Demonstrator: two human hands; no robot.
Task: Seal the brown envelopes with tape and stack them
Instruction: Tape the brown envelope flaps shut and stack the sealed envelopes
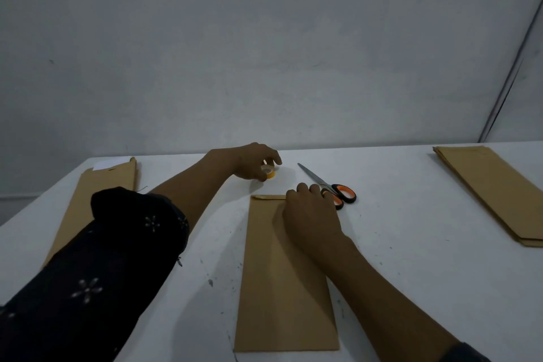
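Note:
A long brown envelope (279, 288) lies lengthwise in front of me on the white table (411, 273), its flap folded down at the far end. My right hand (308, 211) rests on that far end, fingers curled over the flap's right corner. My left hand (255, 160) reaches beyond the envelope and grips a small roll of tape (269, 172) with a yellow core, standing on the table. Scissors (329, 185) with orange and black handles lie just right of the tape, their handles touching my right hand's fingertips.
A stack of brown envelopes (493, 194) lies at the far right of the table. Another brown envelope (97, 197) with white paper showing at its open end lies at the left, partly hidden by my dark sleeve. A grey wall stands behind the table.

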